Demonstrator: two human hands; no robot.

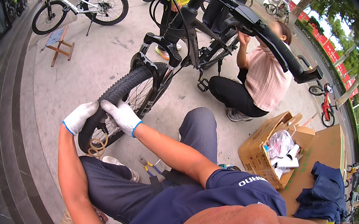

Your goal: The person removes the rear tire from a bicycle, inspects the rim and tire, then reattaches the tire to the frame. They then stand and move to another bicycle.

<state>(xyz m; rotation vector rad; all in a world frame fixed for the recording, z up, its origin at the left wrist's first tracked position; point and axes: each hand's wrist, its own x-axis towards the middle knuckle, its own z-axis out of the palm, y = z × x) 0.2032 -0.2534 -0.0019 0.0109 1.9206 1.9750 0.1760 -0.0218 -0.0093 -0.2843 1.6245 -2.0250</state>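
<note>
The gloved left hand (81,118) and right hand (121,116) grasp the front tire (115,89) from 2 sides, probably for keeping it steady. It is near the left edge of the pavement (90,55); a coiled hose (98,149) loops below, perhaps to stay within reach.

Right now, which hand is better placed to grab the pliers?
Probably the right hand: it looks nearer the pliers on the ground; the left hand is farther left. Both are touching the tire.
</note>
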